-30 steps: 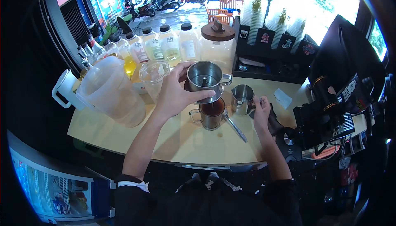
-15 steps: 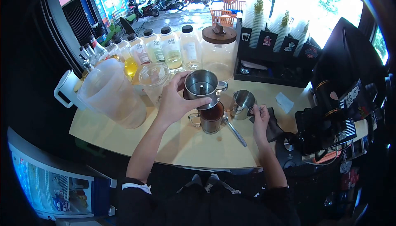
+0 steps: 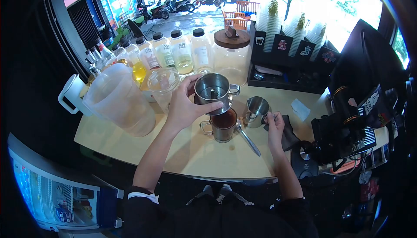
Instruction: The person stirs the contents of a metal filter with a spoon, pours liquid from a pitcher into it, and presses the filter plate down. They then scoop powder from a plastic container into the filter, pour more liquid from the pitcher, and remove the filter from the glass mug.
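Observation:
My left hand (image 3: 184,105) grips a metal drip filter (image 3: 212,88) with a side handle, fingers wrapped round its left side and the thumb across its front. The filter is held just above and behind a glass mug (image 3: 223,131) of dark brown liquid, whose handle points left. My right hand (image 3: 275,123) pinches the handle of a small metal pitcher (image 3: 257,108) that stands to the right of the mug. Between mug and pitcher lies a long-handled metal spoon (image 3: 249,139), its upper end near the mug.
On the left of the counter (image 3: 173,162) stand a large plastic jug (image 3: 119,101) and a clear container (image 3: 163,84). Several bottles (image 3: 180,53) and a wooden-lidded jar (image 3: 231,60) line the back. A cup rack (image 3: 284,49), dark cloth (image 3: 288,134) and black machine (image 3: 343,129) are at right.
Both hands keep their holds on the filter and pitcher. The view has shifted very slightly; nothing else has visibly moved.

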The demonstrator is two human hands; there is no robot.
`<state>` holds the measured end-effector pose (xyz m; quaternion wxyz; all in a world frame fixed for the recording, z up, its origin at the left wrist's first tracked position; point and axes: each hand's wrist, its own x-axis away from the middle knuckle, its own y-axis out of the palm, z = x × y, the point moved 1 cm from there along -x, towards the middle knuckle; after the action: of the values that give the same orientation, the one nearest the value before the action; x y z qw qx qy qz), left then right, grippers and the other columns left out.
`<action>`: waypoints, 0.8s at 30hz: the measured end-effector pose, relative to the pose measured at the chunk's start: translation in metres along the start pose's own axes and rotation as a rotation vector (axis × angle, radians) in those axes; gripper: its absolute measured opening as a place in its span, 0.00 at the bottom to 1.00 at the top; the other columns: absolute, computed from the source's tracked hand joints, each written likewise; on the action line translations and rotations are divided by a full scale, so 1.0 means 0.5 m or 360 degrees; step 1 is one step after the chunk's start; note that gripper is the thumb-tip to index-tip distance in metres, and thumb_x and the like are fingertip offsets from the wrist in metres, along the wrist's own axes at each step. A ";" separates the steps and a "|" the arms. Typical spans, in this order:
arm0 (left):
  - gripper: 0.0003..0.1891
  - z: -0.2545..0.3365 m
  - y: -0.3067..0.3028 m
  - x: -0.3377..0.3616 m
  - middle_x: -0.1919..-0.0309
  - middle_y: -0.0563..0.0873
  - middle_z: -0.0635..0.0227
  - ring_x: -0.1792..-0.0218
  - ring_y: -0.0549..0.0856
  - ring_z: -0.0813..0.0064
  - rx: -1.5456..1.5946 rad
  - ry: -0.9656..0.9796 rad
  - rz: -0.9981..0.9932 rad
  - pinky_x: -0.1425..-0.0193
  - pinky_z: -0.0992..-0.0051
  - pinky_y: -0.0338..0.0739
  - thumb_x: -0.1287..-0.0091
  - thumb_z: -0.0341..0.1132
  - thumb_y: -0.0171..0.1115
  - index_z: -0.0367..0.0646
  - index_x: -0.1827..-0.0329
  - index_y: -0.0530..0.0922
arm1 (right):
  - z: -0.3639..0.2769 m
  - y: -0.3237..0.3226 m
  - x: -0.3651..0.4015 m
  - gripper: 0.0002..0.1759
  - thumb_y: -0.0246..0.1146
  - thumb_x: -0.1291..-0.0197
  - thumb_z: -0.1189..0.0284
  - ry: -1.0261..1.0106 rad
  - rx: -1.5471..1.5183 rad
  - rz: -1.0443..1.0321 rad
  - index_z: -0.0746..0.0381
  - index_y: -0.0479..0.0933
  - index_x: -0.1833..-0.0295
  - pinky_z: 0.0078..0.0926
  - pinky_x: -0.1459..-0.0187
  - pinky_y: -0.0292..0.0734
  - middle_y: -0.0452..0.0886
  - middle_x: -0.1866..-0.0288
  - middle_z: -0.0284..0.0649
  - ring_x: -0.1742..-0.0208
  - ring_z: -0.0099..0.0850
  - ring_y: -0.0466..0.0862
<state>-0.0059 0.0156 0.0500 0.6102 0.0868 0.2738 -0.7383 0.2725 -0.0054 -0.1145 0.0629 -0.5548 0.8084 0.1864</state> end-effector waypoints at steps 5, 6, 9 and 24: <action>0.42 -0.029 0.005 -0.018 0.48 0.81 0.56 0.45 0.80 0.70 0.0105 -0.0030 0.0064 0.35 0.70 0.72 0.58 0.37 0.82 0.32 0.41 0.67 | 0.008 -0.003 -0.002 0.11 0.55 0.30 0.72 -0.0037 -0.0009 -0.0013 0.59 0.67 0.68 0.16 0.63 0.65 0.72 0.72 0.29 0.69 0.17 0.70; 0.42 -0.032 0.006 -0.024 0.49 0.80 0.56 0.44 0.80 0.70 0.0148 -0.0044 0.0089 0.35 0.70 0.72 0.57 0.37 0.82 0.32 0.41 0.67 | 0.008 -0.003 -0.002 0.11 0.55 0.30 0.72 -0.0038 -0.0010 -0.0015 0.59 0.67 0.68 0.16 0.63 0.65 0.72 0.72 0.29 0.69 0.17 0.70; 0.38 -0.031 0.016 -0.043 0.48 0.80 0.61 0.47 0.80 0.73 0.0204 -0.0084 0.0168 0.37 0.72 0.73 0.54 0.30 0.80 0.34 0.41 0.67 | 0.007 -0.001 -0.001 0.11 0.55 0.30 0.72 -0.0037 -0.0007 -0.0004 0.59 0.67 0.68 0.16 0.64 0.65 0.72 0.72 0.29 0.69 0.16 0.70; 0.44 -0.259 0.087 -0.033 0.49 0.79 0.54 0.49 0.82 0.69 -0.0210 -0.0334 0.0258 0.44 0.72 0.79 0.56 0.39 0.81 0.32 0.40 0.62 | 0.008 0.000 0.004 0.12 0.58 0.32 0.73 -0.0018 -0.0064 -0.0022 0.60 0.66 0.69 0.15 0.65 0.65 0.69 0.73 0.28 0.70 0.15 0.68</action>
<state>0.0128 0.0911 -0.0637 0.6974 -0.0093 0.2486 -0.6722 0.2713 -0.0055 -0.1185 0.0577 -0.5605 0.8003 0.2052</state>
